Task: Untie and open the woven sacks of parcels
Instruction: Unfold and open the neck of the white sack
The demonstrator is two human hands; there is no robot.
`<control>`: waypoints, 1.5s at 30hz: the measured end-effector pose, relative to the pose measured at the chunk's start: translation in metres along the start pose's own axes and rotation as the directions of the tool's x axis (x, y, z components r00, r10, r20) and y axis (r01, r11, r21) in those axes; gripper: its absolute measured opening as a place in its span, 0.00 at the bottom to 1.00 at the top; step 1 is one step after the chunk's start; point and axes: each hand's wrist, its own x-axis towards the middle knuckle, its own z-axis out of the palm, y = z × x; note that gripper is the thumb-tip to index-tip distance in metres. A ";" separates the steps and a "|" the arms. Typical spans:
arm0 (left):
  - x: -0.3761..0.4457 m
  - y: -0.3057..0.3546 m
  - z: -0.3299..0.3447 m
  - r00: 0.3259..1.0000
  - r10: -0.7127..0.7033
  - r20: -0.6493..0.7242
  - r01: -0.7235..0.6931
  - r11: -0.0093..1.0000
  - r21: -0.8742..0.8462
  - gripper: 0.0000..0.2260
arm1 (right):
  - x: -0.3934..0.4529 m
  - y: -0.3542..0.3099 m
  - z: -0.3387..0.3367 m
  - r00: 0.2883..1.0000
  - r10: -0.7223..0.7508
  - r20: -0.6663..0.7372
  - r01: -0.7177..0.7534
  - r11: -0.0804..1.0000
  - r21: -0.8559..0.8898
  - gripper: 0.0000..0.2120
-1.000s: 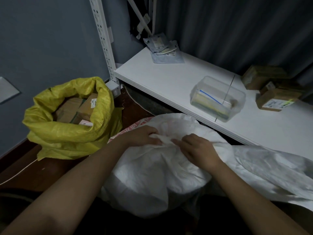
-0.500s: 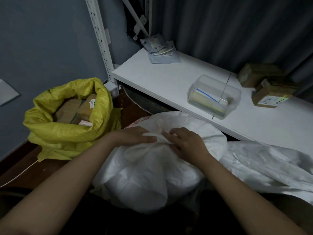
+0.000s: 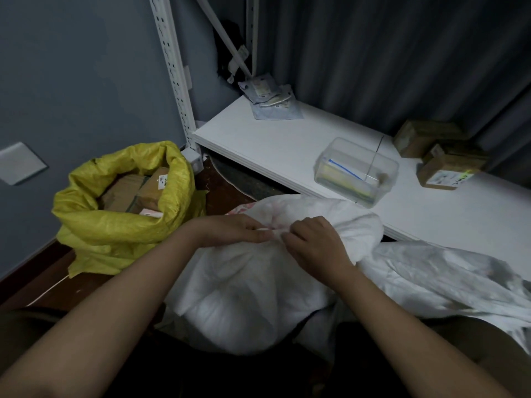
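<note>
Hemmed in on most sides: white shelf [image 3: 273, 145] edge running diagonally just beyond the white sack [image 3: 244, 282], perforated upright post [image 3: 175, 73] at the shelf's near-left corner, blue-grey wall [image 3: 71, 67] to the left, dark curtain [image 3: 388, 53] behind. Open brown floor [image 3: 57, 280] only at lower left, between the yellow sack [image 3: 115, 231] and the left forearm. White sack in the middle foreground, bulging, its gathered neck turned up toward the camera; a second, flatter spread of white woven fabric [image 3: 445, 277] trailing off to the right, below the shelf edge. Left hand [image 3: 230, 229] lying on the neck from the left, fingertips pinching at the puckered tie point; right hand [image 3: 316, 242] facing it from the right, fingers curled and pinching the same bunched spot, the two sets of fingertips almost touching. Knot or string itself too small to make out. Yellow sack standing open, rim rolled down, brown parcels [image 3: 135, 193] inside, one with a white label showing digits too blurred to read. On the shelf: clear plastic box [image 3: 356, 170], flat pouches [image 3: 273, 101], cardboard boxes [image 3: 442, 165], the nearer with scrawled yellow-green marks, illegible.
</note>
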 end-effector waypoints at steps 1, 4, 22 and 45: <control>0.000 -0.001 0.002 1.000 0.023 0.013 -0.022 0.998 -0.052 0.12 | -0.001 0.000 -0.002 1.000 -0.017 -0.002 0.017 1.000 -0.022 0.03; 0.000 -0.002 0.007 0.997 0.068 -0.048 -0.069 0.997 -0.027 0.08 | -0.002 0.000 -0.011 0.987 0.101 0.122 -0.128 0.963 0.238 0.03; 0.012 0.002 0.008 0.931 0.267 -0.249 -0.178 0.927 0.330 0.05 | 0.006 -0.019 -0.025 0.862 0.354 0.362 -0.487 0.776 0.401 0.14; 0.004 0.000 0.006 0.893 0.339 -0.296 -0.234 0.912 0.337 0.12 | 0.006 -0.019 -0.021 0.768 0.468 0.437 -0.640 0.569 0.516 0.08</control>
